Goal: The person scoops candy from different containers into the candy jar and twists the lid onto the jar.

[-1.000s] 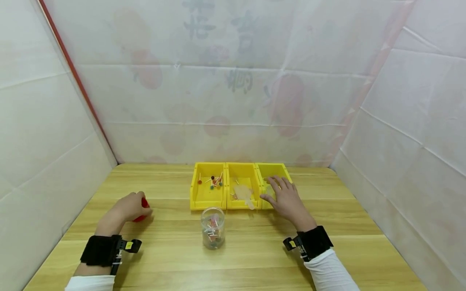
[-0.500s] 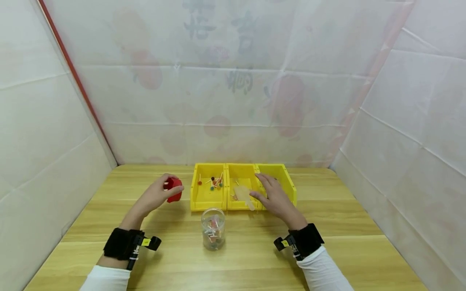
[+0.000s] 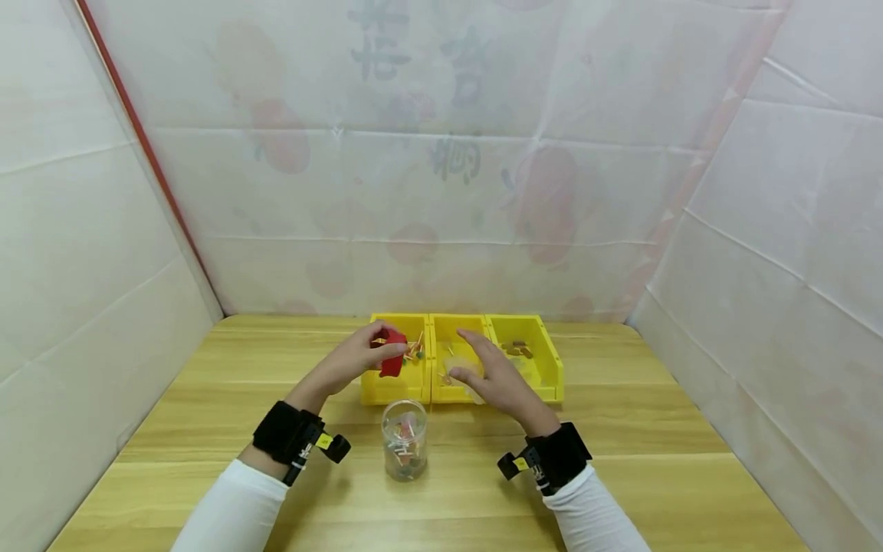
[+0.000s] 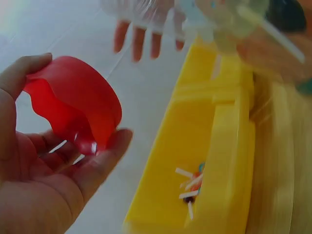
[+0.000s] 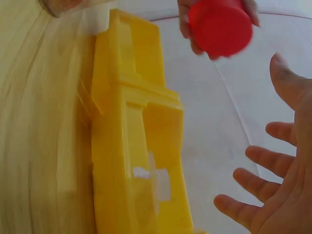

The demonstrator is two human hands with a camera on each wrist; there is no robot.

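Showing through the translucent backdrop sheet [image 3: 441,153] are faint characters, too blurred to read. Above the left yellow bin [image 3: 395,376], the left hand [image 3: 359,356] pinches a red cap [image 3: 393,357], carried inward from the wooden surface [image 3: 207,399] a second ago. Spread-fingered, empty, the right hand [image 3: 493,379] has shifted from the right bin over the middle bin [image 3: 451,360].

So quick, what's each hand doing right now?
Left hand: holding the red cap above the left bin.
Right hand: open, fingers spread, holding nothing.
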